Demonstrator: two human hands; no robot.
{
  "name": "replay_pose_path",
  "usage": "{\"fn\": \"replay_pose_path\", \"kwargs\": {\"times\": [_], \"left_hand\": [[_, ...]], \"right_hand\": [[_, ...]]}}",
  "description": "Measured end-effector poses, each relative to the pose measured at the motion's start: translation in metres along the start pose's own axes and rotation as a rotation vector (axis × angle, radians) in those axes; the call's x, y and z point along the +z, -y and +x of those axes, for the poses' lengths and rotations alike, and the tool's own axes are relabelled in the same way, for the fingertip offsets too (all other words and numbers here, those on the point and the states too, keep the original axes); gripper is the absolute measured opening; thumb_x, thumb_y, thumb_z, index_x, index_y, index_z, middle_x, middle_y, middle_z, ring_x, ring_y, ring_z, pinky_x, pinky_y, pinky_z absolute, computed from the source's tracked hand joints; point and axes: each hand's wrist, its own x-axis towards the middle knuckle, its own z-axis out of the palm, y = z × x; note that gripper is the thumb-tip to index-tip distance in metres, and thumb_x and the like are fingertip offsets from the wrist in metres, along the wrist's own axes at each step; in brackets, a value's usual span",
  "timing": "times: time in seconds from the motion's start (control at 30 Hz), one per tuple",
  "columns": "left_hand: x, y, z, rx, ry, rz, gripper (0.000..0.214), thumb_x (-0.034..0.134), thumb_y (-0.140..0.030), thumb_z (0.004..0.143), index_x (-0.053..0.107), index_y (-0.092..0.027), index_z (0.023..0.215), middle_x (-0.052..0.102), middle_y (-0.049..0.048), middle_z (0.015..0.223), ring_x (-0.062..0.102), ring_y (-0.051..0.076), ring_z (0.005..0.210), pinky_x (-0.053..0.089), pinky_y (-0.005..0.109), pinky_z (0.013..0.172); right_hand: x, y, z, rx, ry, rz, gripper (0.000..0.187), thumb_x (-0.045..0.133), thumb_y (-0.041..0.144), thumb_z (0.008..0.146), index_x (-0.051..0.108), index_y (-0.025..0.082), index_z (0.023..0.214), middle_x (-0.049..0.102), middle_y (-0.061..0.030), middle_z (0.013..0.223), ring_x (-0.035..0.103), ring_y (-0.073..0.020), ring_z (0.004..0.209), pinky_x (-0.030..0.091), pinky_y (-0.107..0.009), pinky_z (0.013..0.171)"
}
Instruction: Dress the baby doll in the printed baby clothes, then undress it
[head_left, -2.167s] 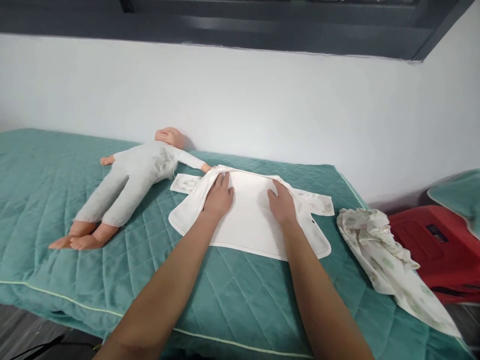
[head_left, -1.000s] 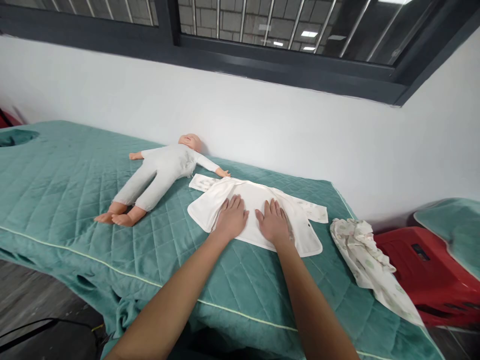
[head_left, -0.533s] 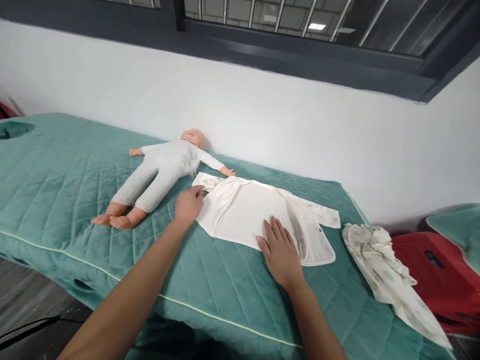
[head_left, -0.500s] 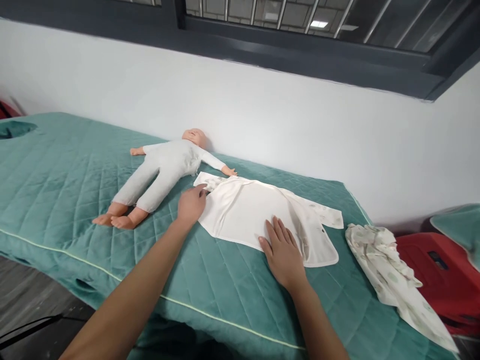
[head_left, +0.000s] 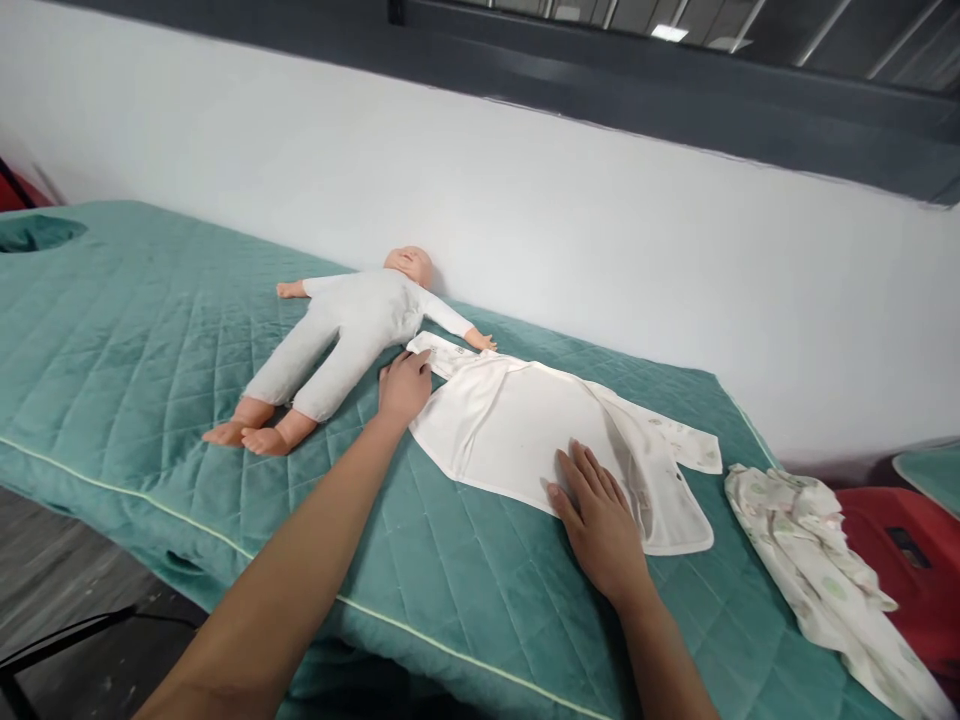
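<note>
A white baby garment (head_left: 517, 425) lies spread flat on the green quilted bed (head_left: 150, 330). My left hand (head_left: 403, 385) rests at the garment's left edge by its printed sleeve, fingers curled; I cannot make out whether it grips the cloth. My right hand (head_left: 600, 515) lies flat and open on the garment's near hem. A baby doll (head_left: 337, 330) in a pale grey suit lies on its back just left of the garment, one arm reaching toward the sleeve.
A crumpled printed cloth (head_left: 817, 570) lies on the bed's right end. A red object (head_left: 911, 560) stands beyond it on the right. The white wall (head_left: 525, 200) runs along the bed's far side. The bed's near edge drops to a dark floor (head_left: 60, 590).
My left hand has slid from the middle of the garment to its left sleeve edge. My right hand has moved toward the near hem. The view has shifted a little leftward.
</note>
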Motion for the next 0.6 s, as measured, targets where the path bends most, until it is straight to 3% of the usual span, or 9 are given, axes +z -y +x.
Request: {"fn": "replay_pose_path", "kwargs": {"times": [0.17, 0.3, 0.43, 0.53, 0.6], "left_hand": [[-0.016, -0.004, -0.023, -0.028, -0.032, -0.066, 0.042, 0.043, -0.023, 0.095, 0.067, -0.021, 0.129, 0.071, 0.0098, 0.129, 0.065, 0.029, 0.121, 0.048, 0.044, 0.107], [-0.06, -0.003, -0.052, 0.13, -0.099, -0.235, 0.037, 0.044, -0.025, 0.096, 0.071, -0.021, 0.12, 0.074, 0.0049, 0.124, 0.067, 0.024, 0.117, 0.049, 0.038, 0.105], [-0.13, 0.017, -0.057, 0.129, -0.196, -0.319, 0.034, 0.048, -0.034, 0.095, 0.072, -0.024, 0.117, 0.074, 0.0015, 0.121, 0.067, 0.023, 0.115, 0.05, 0.037, 0.106], [-0.171, 0.059, -0.04, 0.01, -0.144, -0.311, 0.038, 0.054, -0.039, 0.092, 0.067, -0.029, 0.127, 0.068, 0.0002, 0.133, 0.064, 0.026, 0.12, 0.05, 0.043, 0.108], [-0.185, 0.092, -0.024, -0.096, -0.129, -0.284, 0.046, 0.059, -0.042, 0.089, 0.062, -0.029, 0.133, 0.062, 0.002, 0.142, 0.061, 0.028, 0.126, 0.047, 0.046, 0.111]], "right_hand": [[0.0, 0.013, -0.003, -0.054, -0.063, 0.086, 0.057, 0.034, 0.044, 0.103, 0.046, 0.019, 0.152, 0.045, -0.0091, 0.157, 0.036, -0.0243, 0.151, 0.028, -0.051, 0.125], [-0.01, 0.053, 0.018, -0.208, -0.076, 0.202, 0.055, 0.037, 0.042, 0.101, 0.048, 0.021, 0.15, 0.046, -0.0066, 0.157, 0.038, -0.0236, 0.149, 0.027, -0.048, 0.127], [-0.025, 0.107, 0.085, -0.209, -0.021, 0.446, 0.057, 0.046, 0.045, 0.096, 0.05, 0.025, 0.149, 0.05, -0.0034, 0.154, 0.045, -0.0248, 0.144, 0.034, -0.044, 0.123], [-0.023, 0.146, 0.157, -0.188, -0.025, 0.59, 0.057, 0.045, 0.04, 0.096, 0.047, 0.025, 0.15, 0.055, -0.0033, 0.15, 0.046, -0.0244, 0.143, 0.033, -0.044, 0.122], [-0.014, 0.168, 0.208, -0.16, -0.065, 0.617, 0.061, 0.045, 0.04, 0.097, 0.039, 0.022, 0.155, 0.053, -0.0063, 0.151, 0.048, -0.0248, 0.141, 0.035, -0.045, 0.121]]}}
